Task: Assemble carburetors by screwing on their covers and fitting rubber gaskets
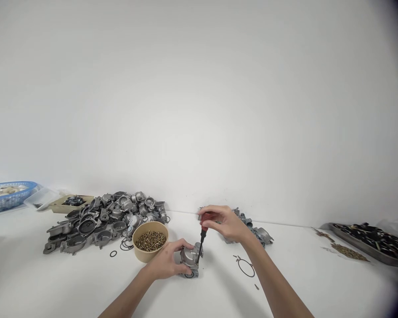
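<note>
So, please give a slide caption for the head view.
Left hand steadies a metal housing while right hand holds a screwdriver upright on it.

wall (199, 88) – plain white, evenly lit | table (318, 282) – white top, meeting the wall just beyond the fingers

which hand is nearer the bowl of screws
Left. The left hand grips the metal part right beside the bowl of screws; the right hand holds the screwdriver farther off.
</note>
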The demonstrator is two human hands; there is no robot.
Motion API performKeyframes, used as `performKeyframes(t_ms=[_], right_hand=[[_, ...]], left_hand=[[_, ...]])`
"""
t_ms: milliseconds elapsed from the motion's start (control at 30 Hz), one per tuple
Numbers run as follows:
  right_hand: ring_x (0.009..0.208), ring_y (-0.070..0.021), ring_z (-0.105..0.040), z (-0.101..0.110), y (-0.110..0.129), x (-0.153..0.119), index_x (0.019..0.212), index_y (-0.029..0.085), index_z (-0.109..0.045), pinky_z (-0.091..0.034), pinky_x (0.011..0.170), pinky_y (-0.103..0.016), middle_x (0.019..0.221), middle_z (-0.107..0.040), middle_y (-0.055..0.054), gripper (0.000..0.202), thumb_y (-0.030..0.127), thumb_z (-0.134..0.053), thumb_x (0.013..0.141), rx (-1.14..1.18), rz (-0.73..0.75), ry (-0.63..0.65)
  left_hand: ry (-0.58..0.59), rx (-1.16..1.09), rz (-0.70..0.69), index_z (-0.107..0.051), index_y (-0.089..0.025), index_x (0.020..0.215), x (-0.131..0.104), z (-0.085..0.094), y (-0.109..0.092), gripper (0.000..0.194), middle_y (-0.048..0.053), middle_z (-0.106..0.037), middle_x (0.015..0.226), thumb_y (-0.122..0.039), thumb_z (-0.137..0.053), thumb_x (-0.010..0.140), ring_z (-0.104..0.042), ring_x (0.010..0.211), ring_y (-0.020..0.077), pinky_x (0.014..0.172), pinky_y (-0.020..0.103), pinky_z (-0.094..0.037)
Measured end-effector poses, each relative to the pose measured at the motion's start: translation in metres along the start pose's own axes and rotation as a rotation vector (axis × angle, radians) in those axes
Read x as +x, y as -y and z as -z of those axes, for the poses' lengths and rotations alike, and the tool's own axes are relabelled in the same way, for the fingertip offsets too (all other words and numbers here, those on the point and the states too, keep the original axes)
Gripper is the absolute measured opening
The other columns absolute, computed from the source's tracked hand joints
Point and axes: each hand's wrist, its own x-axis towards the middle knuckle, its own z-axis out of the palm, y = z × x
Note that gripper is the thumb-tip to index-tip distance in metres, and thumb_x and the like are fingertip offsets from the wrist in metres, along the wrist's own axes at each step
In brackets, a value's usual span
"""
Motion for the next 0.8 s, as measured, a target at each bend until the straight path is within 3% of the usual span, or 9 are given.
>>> performKeyframes(t_ms=[67, 167, 367, 433, 567, 633, 733, 800], right_hand=[[0.072, -0.0179, -0.066, 0.0, -0.002, 0.002, 0.102, 0.022, -0.071, -0.059, 0.071, -0.035, 0.083, -0.07, -0.004, 0.021, 0.029, -0.072, 0.083, -0.108, 0.001, -0.059], [0.072, -0.017, -0.066, -0.003, -0.005, 0.002, 0.109, 0.023, -0.07, -0.059, 0.072, -0.035, 0.086, -0.07, -0.004, 0.023, 0.028, -0.067, 0.087, -0.126, 0.038, -0.09], [0.079, -0.0179, -0.068, -0.007, -0.008, -0.001, 0.125, 0.021, -0.062, -0.06, 0.077, -0.039, 0.103, -0.069, -0.009, 0.033, 0.033, -0.053, 0.096, 0.06, 0.058, 0.018], [0.076, -0.0175, -0.067, -0.009, -0.01, 0.0, 0.123, 0.022, -0.063, -0.06, 0.072, -0.036, 0.096, -0.069, -0.008, 0.033, 0.035, -0.058, 0.093, -0.027, 0.1, -0.034], [0.067, -0.0169, -0.06, -0.015, -0.009, 0.004, 0.105, 0.023, -0.071, -0.055, 0.066, -0.032, 0.073, -0.065, -0.002, 0.034, 0.04, -0.079, 0.077, -0.324, 0.238, -0.207], [0.069, -0.0175, -0.061, -0.018, -0.007, 0.004, 0.111, 0.023, -0.068, -0.055, 0.071, -0.034, 0.079, -0.066, -0.004, 0.032, 0.04, -0.072, 0.084, -0.345, 0.28, -0.191], [0.073, -0.0168, -0.065, -0.022, -0.004, 0.003, 0.127, 0.025, -0.059, -0.057, 0.071, -0.035, 0.098, -0.068, -0.009, 0.032, 0.035, -0.051, 0.098, -0.2, 0.267, -0.101], [0.07, -0.0161, -0.065, -0.023, -0.006, 0.003, 0.124, 0.025, -0.062, -0.057, 0.067, -0.032, 0.093, -0.068, -0.007, 0.031, 0.036, -0.054, 0.096, -0.19, 0.268, -0.123]], left_hand=[[0.004, -0.022, -0.006, -0.065, -0.025, 0.113, 0.001, 0.0, 0.002, 0.055, 0.005, -0.067, 0.115, -0.035, -0.085, 0.063, -0.057, 0.113, 0.0283, 0.102, 0.042, -0.04], [0.004, -0.111, -0.032, -0.064, -0.023, 0.113, 0.002, -0.001, 0.007, 0.057, 0.006, -0.066, 0.117, -0.031, -0.087, 0.062, -0.059, 0.113, 0.0274, 0.106, 0.043, -0.039], [0.004, -0.17, -0.058, -0.063, -0.022, 0.114, 0.002, -0.002, 0.011, 0.057, 0.008, -0.067, 0.117, -0.028, -0.087, 0.062, -0.059, 0.115, 0.0284, 0.108, 0.045, -0.038], [0.003, -0.171, -0.054, -0.063, -0.022, 0.114, 0.002, -0.003, 0.011, 0.057, 0.007, -0.067, 0.117, -0.027, -0.087, 0.062, -0.059, 0.115, 0.0279, 0.108, 0.045, -0.038], [-0.015, -0.142, -0.059, -0.064, -0.022, 0.112, 0.003, -0.003, 0.01, 0.057, 0.006, -0.068, 0.115, -0.026, -0.088, 0.061, -0.06, 0.112, 0.0259, 0.109, 0.044, -0.038], [-0.016, -0.133, -0.056, -0.064, -0.022, 0.112, 0.003, -0.002, 0.009, 0.057, 0.006, -0.068, 0.115, -0.027, -0.088, 0.06, -0.06, 0.112, 0.0262, 0.108, 0.044, -0.039], [-0.015, -0.129, -0.058, -0.065, -0.022, 0.112, 0.002, -0.002, 0.007, 0.057, 0.006, -0.067, 0.115, -0.03, -0.088, 0.06, -0.06, 0.112, 0.0264, 0.108, 0.045, -0.039], [-0.02, -0.126, -0.058, -0.065, -0.022, 0.111, 0.002, -0.001, 0.007, 0.056, 0.006, -0.067, 0.115, -0.031, -0.088, 0.06, -0.06, 0.112, 0.0265, 0.109, 0.045, -0.038]])
